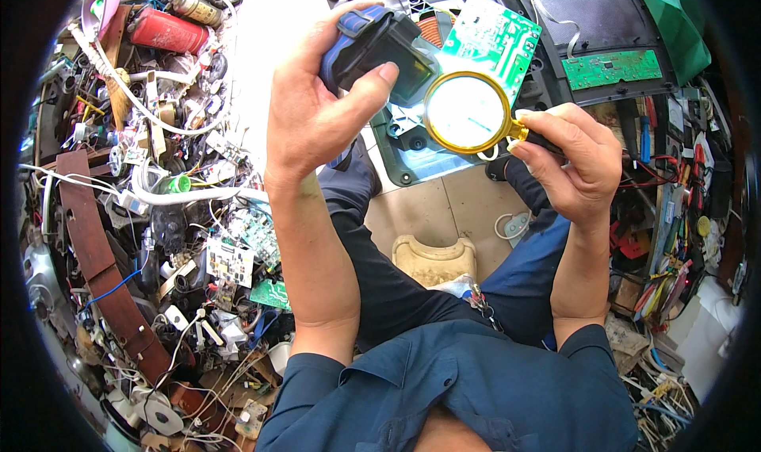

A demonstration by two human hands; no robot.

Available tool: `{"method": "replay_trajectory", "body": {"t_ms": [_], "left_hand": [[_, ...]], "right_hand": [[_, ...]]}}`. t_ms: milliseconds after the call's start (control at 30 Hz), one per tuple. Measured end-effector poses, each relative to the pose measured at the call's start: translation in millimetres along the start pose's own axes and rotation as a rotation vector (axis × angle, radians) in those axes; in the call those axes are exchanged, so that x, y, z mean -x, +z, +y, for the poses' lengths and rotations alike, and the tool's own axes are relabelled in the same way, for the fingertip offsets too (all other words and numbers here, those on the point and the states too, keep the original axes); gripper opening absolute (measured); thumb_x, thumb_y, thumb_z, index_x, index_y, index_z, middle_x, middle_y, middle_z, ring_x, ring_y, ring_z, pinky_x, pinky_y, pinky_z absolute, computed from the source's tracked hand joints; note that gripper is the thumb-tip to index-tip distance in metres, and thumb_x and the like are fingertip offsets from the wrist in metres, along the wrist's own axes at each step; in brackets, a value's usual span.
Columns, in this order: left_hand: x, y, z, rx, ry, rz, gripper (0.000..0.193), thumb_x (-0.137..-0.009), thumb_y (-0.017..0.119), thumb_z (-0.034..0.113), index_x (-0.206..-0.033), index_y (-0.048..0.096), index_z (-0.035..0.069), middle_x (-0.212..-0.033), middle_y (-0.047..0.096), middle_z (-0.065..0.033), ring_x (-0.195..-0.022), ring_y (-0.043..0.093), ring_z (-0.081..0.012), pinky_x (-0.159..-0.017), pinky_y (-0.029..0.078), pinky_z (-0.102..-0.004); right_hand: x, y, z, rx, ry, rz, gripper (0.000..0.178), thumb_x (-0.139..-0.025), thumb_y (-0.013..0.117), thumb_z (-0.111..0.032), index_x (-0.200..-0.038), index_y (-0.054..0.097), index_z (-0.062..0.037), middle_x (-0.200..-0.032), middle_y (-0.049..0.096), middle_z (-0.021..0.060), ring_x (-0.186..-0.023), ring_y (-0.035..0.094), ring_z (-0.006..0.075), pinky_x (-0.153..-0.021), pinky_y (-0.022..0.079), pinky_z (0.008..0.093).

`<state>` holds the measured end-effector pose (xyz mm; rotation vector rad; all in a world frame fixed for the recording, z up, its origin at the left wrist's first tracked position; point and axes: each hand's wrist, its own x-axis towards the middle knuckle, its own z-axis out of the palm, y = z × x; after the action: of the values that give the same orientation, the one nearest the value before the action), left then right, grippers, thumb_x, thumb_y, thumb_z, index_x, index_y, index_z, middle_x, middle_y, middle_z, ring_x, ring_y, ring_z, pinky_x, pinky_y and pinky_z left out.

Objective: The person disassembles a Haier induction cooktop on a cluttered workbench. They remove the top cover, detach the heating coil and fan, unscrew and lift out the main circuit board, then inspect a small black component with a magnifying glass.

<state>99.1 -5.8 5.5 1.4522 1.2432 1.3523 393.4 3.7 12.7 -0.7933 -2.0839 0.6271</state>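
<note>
My left hand (pixel 317 95) is wrapped around a boxy blue-and-black device (pixel 372 51) with a dark, glossy face; its exact kind is not clear. Between the fingers and thumb of my right hand (pixel 575 155) is the dark handle of a magnifying glass (pixel 506 103) with a gold rim. Its round lens is over a bright, washed-out patch in front of a green circuit board (pixel 495 40). A copper coil (pixel 434 30) shows partly behind the device, inside an opened black casing (pixel 547 24).
Heaped electronic scrap and cables (pixel 190 238) fill the left side, with a red cylinder (pixel 169 32) at the back. Another green board (pixel 612 69) lies in a dark panel at right. Tools and wires (pixel 682 182) crowd the right edge. Below is a beige stool (pixel 434 258).
</note>
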Motion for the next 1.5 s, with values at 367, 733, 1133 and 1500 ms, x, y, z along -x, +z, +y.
{"method": "replay_trajectory", "body": {"t_ms": [367,733,1133,1500], "left_hand": [[-4,14,5,0.001,-0.005,0.0,0.053,-0.087,0.075,0.002,-0.138,0.061,0.001,-0.113,0.075,-0.0091,-0.101,0.071,-0.0134,-0.091,0.057,-0.0285],[-11,30,7,0.025,-0.005,0.012,0.054,-0.088,0.074,0.001,-0.14,0.059,-0.001,-0.116,0.075,-0.0118,-0.105,0.072,-0.0168,-0.094,0.057,-0.0312],[-16,44,0,0.062,0.049,0.002,0.058,-0.088,0.076,0.002,-0.143,0.057,0.001,-0.119,0.073,-0.0118,-0.107,0.072,-0.0178,-0.095,0.057,-0.0311],[-17,43,-4,0.075,0.058,-0.02,0.058,-0.089,0.078,0.006,-0.143,0.057,0.0,-0.121,0.073,-0.0125,-0.108,0.071,-0.018,-0.096,0.056,-0.0312]], "right_hand": [[3,-7,5,0.01,0.03,0.027,0.033,-0.078,0.086,0.001,-0.109,0.077,0.0022,-0.083,0.071,0.0107,-0.067,0.066,0.0184,-0.058,0.05,0.0282],[11,-23,14,0.007,0.1,0.075,0.032,-0.08,0.084,0.003,-0.111,0.076,0.0031,-0.086,0.072,0.011,-0.071,0.066,0.0171,-0.062,0.049,0.0274],[15,-32,18,0.048,0.107,0.085,0.032,-0.079,0.085,0.001,-0.11,0.076,0.0027,-0.086,0.072,0.0118,-0.071,0.066,0.0192,-0.062,0.049,0.0289],[17,-34,19,0.065,0.077,0.116,0.032,-0.078,0.086,0.0,-0.109,0.077,0.0021,-0.084,0.072,0.0113,-0.069,0.066,0.0191,-0.06,0.049,0.029]]}}
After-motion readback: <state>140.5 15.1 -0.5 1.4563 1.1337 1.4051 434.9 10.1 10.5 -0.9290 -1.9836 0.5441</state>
